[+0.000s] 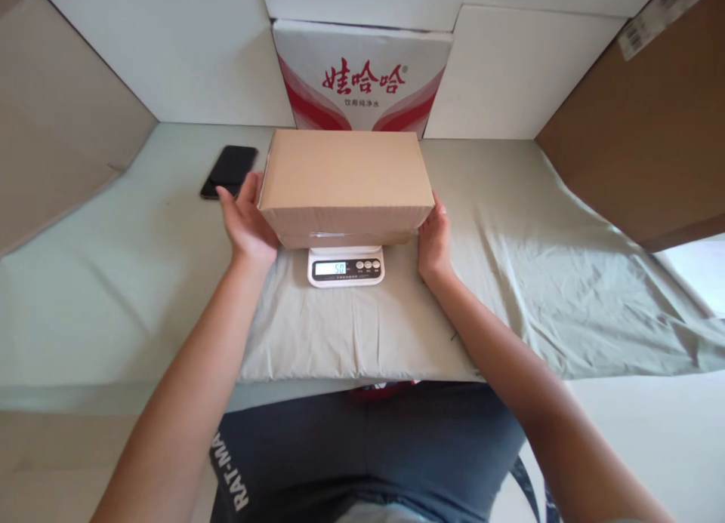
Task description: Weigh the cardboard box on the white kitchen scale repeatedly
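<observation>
Wrinkled grey-green cloth (510, 281) covers the bench. Left of the plain cardboard box (345, 183) lies a flat black phone (229, 171). The left hand (246, 225) and right hand (433, 240) press open-palmed against the box's ends, which sits shut on a white scale (346, 266).

A plain brown cardboard box (345, 179), closed and lying flat with its long side across, sits level on a small white digital scale (346, 266). The scale's lit display faces six o'clock. Both rest on pale green cloth (510, 281), box at centre, scale just beneath.
</observation>
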A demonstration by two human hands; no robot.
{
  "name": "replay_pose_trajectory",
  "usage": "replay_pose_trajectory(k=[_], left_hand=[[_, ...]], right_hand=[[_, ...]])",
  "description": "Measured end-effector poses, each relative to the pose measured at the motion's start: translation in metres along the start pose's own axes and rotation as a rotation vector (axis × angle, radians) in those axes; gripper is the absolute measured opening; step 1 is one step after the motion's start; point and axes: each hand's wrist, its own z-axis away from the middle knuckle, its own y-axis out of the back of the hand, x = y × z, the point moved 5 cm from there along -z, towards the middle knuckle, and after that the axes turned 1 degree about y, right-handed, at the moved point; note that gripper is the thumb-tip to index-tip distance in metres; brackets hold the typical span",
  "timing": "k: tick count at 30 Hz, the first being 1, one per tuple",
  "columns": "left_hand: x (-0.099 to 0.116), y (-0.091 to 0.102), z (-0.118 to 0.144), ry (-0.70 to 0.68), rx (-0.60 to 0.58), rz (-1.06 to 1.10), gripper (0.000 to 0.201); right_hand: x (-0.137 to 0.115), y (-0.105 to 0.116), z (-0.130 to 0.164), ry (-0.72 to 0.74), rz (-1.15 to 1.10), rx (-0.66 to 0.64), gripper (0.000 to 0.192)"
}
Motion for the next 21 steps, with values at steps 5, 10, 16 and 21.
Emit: replay_pose_trajectory(k=[5,10,16,21], left_hand=[[0.005,-0.009,0.01,0.063,-0.032,0.132,0.09],[0.007,-0.016,0.008,0.065,-0.025,0.193,0.084],[0.003,-0.013,0.004,0.118,-0.001,0.136,0.085],[0.002,-0.017,0.003,0.112,-0.011,0.086,0.084]], right_hand=[[0.0,0.0,0.001,0.012,-0.008,-0.008,0.076],[0.0,0.002,0.001,-0.014,0.001,-0.005,0.078],[-0.001,0.002,0.0,-0.016,-0.019,0.007,0.079],[-0.003,0.002,0.0,0.003,0.005,-0.009,0.081]])
